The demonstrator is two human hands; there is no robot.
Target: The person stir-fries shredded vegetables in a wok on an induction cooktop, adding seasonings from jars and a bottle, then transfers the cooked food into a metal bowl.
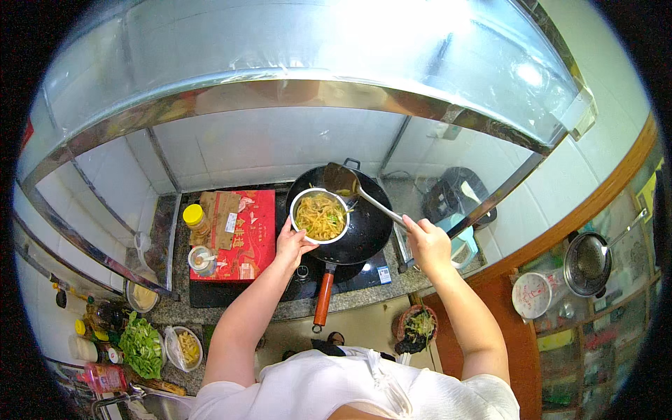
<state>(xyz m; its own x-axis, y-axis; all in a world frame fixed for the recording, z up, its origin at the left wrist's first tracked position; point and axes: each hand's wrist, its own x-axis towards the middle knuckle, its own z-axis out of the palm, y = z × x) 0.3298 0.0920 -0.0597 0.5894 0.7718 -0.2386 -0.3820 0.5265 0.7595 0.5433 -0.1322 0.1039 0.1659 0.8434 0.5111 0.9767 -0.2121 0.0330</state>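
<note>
My left hand (pixel 292 244) grips the rim of a round metal bowl (pixel 347 226) full of shredded, yellowish cooked food with green bits. The bowl is over the left part of a black wok (pixel 367 231), whose red-brown handle (pixel 324 299) points towards me. My right hand (pixel 428 242) is closed on the handle of a wok spatula (pixel 379 208). The spatula's broad blade is just beyond the bowl's upper right edge, over the wok, with a little food on it. Whether blade and bowl touch, I cannot tell.
A red box (pixel 260 215) left of the wok bears a yellow-lidded jar (pixel 195 220) and a glass jar (pixel 201 261). Leafy greens (pixel 140 344) and a bowl of pale cut food (pixel 189 350) stand at lower left. A metal-framed clear screen surrounds the stove. A lidded pan (pixel 588 265) is at right.
</note>
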